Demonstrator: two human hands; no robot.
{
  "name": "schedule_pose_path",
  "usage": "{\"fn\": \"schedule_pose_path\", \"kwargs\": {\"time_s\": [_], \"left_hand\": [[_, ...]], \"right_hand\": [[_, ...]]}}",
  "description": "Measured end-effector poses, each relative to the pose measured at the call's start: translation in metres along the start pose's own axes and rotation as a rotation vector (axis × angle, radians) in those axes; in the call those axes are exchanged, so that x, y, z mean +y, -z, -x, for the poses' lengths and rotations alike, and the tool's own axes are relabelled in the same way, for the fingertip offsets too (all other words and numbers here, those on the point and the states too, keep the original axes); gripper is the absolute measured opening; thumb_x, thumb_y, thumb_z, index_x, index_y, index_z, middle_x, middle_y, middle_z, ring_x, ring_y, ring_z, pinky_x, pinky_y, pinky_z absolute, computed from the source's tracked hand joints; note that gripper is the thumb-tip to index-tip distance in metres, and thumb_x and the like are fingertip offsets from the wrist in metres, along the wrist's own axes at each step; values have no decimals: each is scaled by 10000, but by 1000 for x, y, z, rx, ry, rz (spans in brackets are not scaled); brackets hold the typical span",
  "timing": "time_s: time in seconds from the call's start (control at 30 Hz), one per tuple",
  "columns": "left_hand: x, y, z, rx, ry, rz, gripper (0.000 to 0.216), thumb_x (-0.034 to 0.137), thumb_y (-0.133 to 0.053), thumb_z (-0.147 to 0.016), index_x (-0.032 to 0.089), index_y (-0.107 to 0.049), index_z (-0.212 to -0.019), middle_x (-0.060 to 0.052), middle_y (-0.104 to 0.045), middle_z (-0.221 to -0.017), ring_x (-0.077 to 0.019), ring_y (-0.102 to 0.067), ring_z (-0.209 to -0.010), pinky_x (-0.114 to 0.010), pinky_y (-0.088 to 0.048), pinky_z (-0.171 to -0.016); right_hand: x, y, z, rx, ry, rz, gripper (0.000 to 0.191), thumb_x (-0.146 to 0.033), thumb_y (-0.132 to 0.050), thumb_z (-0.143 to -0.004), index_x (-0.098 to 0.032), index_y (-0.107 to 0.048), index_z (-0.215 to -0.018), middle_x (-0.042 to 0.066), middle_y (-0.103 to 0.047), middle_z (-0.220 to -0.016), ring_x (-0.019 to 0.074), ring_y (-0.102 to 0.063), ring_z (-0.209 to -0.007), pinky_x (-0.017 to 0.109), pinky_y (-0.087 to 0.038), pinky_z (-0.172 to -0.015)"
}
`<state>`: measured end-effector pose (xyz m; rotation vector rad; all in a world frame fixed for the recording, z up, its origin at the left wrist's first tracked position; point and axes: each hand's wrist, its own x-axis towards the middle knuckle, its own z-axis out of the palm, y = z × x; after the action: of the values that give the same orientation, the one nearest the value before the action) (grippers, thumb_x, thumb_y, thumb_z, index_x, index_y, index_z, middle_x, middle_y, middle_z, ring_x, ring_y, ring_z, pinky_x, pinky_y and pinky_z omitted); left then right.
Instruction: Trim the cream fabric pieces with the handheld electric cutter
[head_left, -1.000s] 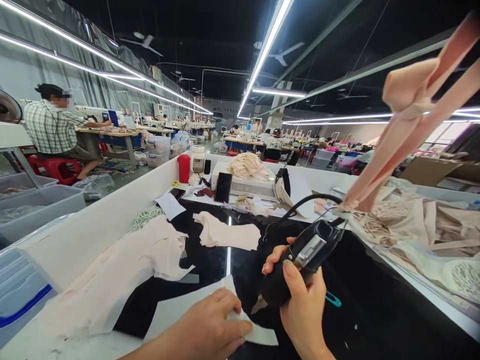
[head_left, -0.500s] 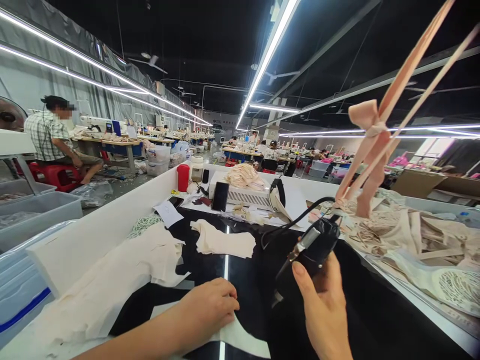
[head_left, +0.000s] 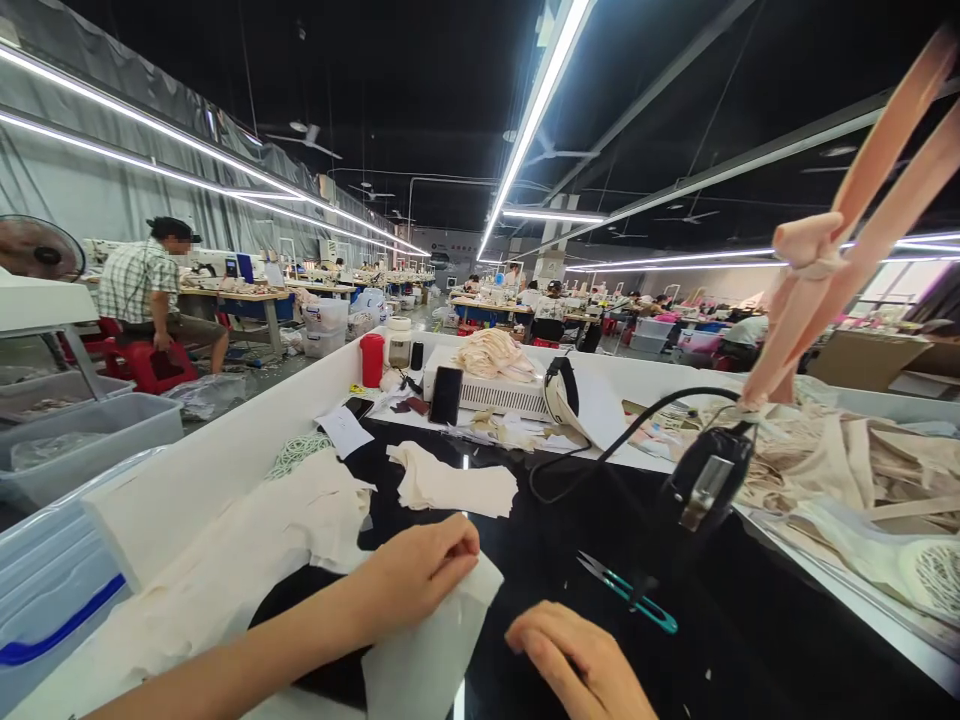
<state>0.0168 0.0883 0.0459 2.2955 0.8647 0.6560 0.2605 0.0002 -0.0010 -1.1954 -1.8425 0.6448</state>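
One pale cloth (head_left: 439, 645) hung pinched in the left hand (head_left: 424, 570), one pair of snips (head_left: 637, 595) lay just past the right hand (head_left: 581, 660), fingers loosely apart (cloth's bottom got cropped, lol).

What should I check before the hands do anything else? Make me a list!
1. Left hand has hold of the white sheet: ok, one end is lifted in its fingers.
2. Right hand free: ok, nothing can be seen in it.
3. Black tool out of the hands: ok, it hangs by the pink straps.
4. Black tool switched off: cannot tell from a picture.
5. Snips put away: not ok, they lie loose on the black tabletop, near the right hand.
6. Cloth stack away from the fingers: ok, it lies beyond the left hand, apart from it.
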Motion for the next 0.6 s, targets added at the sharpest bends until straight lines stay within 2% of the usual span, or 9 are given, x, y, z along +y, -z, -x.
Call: {"fn": "schedule_pose_path", "kwargs": {"time_s": [0.1, 0.17, 0.23, 0.43, 0.6], "left_hand": [[6, 7, -6, 63, 49, 233, 156, 290, -573, -1005, 203, -641, -1115, 37, -605, -833, -135, -526, -724, -253, -393, -681], [5, 9, -9, 90, 94, 375, 279, 335, -626, -962, 193, -645, -1201, 32, -601, -859, -124, -511, -708, -250, -388, -672], [1, 10, -11, 103, 171, 489, 391, 393, -689, -918, 184, -639, -1245, 29, -596, -874, -115, -502, -694, -246, -379, -661], [-19, 11, -6, 111, 407, 699, 617, 587, -824, -811, 170, -690, -1245, 75, -474, -720, -97, -403, -611, -225, -306, -577], [-39, 17, -13, 269, 397, 653, 599, 563, -827, -808, 149, -709, -1224, 37, -561, -752, -121, -496, -653, -236, -378, -623]], "right_hand": [[1, -26, -16, -78, -147, -232, 458, -674, -642, -966, -259, -829, -1017, 73, -803, -961, 278, -741, -892, 369, -602, -813], [0, -40, -27, -59, -208, -425, 509, -715, -687, -920, -233, -817, -1020, 64, -776, -923, 276, -718, -879, 371, -599, -791], [-3, -48, -37, -30, -234, -519, 521, -725, -701, -909, -217, -809, -960, 43, -732, -829, 243, -673, -797, 346, -577, -742], [-7, -46, -58, -83, -226, -529, 495, -710, -718, -903, -224, -802, -862, 11, -698, -784, 179, -565, -709, 279, -487, -667], [8, -48, -77, -52, -281, -523, 510, -744, -711, -893, -249, -821, -943, 16, -739, -814, 190, -601, -708, 288, -486, -665]]}}
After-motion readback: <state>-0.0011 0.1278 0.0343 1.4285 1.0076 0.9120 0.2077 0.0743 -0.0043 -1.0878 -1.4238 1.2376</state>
